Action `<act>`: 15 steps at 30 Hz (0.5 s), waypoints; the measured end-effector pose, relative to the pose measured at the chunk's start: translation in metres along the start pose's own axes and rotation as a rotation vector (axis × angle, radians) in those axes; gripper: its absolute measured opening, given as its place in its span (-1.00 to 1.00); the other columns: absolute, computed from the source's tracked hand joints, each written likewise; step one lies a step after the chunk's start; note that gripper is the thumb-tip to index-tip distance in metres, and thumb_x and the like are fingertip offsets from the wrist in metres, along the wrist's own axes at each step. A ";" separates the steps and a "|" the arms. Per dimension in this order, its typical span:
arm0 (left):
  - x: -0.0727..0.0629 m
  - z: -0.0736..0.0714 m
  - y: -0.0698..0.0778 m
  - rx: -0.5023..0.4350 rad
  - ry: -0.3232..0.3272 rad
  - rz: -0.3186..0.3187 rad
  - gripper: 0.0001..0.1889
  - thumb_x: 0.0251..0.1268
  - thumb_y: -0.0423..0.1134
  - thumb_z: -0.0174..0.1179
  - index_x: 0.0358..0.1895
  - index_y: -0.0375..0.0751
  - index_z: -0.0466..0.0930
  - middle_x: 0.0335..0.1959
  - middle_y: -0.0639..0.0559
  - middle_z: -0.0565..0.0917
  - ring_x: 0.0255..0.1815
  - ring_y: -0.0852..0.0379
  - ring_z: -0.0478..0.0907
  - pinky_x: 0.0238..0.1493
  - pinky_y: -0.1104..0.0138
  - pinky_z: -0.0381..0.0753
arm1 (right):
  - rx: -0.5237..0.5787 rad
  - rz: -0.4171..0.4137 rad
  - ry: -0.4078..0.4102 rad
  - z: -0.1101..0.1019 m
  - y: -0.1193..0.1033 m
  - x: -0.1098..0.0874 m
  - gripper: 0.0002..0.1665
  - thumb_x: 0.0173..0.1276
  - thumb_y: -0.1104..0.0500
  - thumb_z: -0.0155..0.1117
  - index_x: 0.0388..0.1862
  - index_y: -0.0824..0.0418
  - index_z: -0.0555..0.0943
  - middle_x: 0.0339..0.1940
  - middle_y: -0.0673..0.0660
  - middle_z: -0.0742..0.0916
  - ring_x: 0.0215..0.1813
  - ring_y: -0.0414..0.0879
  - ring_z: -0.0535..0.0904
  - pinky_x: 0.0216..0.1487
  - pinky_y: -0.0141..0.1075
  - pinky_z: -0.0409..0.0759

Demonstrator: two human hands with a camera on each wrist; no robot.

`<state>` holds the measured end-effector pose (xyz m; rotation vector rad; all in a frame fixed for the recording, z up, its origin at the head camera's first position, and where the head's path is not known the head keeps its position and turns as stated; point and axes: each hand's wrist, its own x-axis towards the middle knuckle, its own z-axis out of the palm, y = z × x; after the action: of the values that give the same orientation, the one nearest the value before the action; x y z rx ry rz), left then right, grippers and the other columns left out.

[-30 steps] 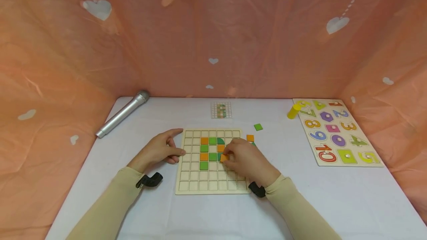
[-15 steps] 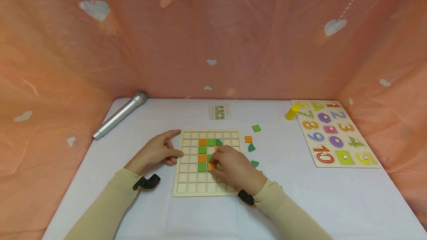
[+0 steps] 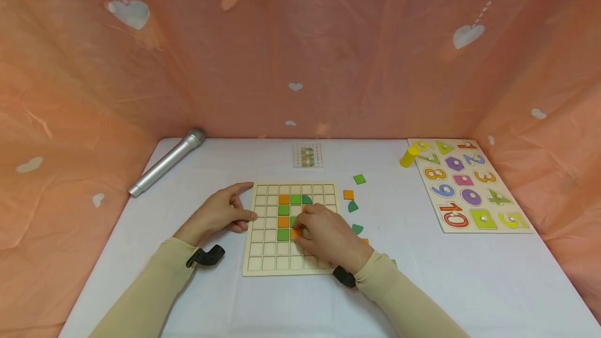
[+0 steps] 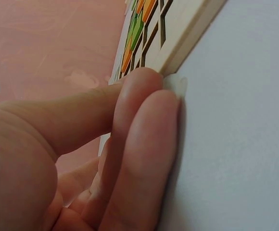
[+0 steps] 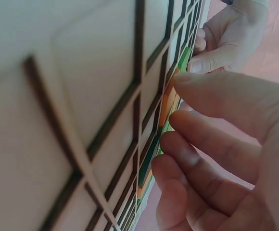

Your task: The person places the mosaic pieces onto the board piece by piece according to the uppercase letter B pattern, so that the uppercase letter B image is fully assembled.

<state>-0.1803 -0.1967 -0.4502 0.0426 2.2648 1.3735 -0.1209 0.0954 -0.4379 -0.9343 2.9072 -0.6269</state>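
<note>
A square wooden grid board [image 3: 255, 263] lies in the middle of the white table. Green and orange square tiles, with dark green curved pieces, fill some of its cells. My right hand [image 3: 331, 236] is over the board, its thumb and index finger pinching an orange tile [image 3: 295, 234] at a cell beside the lowest green tile [image 3: 283, 234]. That orange tile [image 5: 168, 98] lies at the grid surface in the right wrist view. My left hand [image 3: 218, 213] touches the board's left edge with thumb and outstretched index finger; its other fingers are bent below. The right hand hides part of the pattern.
Loose pieces, including a green tile [image 3: 359, 179], an orange tile [image 3: 348, 194] and a curved green piece [image 3: 353, 206], lie right of the board. A pattern card [image 3: 308, 156] is behind it. A microphone [image 3: 167, 163], yellow cylinder [image 3: 409, 157] and number puzzle [image 3: 469, 186] stand farther out.
My right hand has brought the orange tile left and towards me, from the board's right part to the cell beside the lowest green tile. The left hand stays at the board's edge.
</note>
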 end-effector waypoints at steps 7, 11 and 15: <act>-0.001 0.001 0.001 -0.005 0.004 -0.016 0.03 0.28 -0.24 0.59 0.75 -0.02 0.17 -0.25 -0.13 0.54 -0.40 0.09 0.78 -0.31 0.28 0.87 | 0.015 0.006 -0.001 -0.001 0.001 -0.001 -0.90 0.36 0.13 0.60 -0.19 0.07 0.85 -0.25 -0.07 0.70 -0.16 -0.16 0.56 -0.18 -0.38 0.67; -0.001 0.001 0.001 0.003 0.004 -0.015 0.02 0.29 -0.25 0.58 0.75 -0.03 0.16 -0.25 -0.14 0.54 -0.40 0.10 0.78 -0.31 0.28 0.87 | 0.008 0.009 0.008 -0.001 0.002 -0.001 -0.90 0.34 0.11 0.60 -0.20 0.06 0.85 -0.25 -0.07 0.71 -0.14 -0.16 0.57 -0.16 -0.36 0.69; 0.000 0.001 0.001 0.003 0.006 -0.014 0.02 0.29 -0.25 0.58 0.75 -0.03 0.16 -0.25 -0.13 0.54 -0.40 0.10 0.78 -0.32 0.28 0.87 | 0.015 0.021 0.010 -0.004 0.004 -0.001 -0.88 0.34 0.09 0.60 -0.20 0.06 0.84 -0.22 -0.06 0.73 -0.10 -0.15 0.61 -0.12 -0.31 0.73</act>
<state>-0.1802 -0.1955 -0.4495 0.0234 2.2682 1.3644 -0.1231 0.1000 -0.4360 -0.9004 2.9132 -0.6530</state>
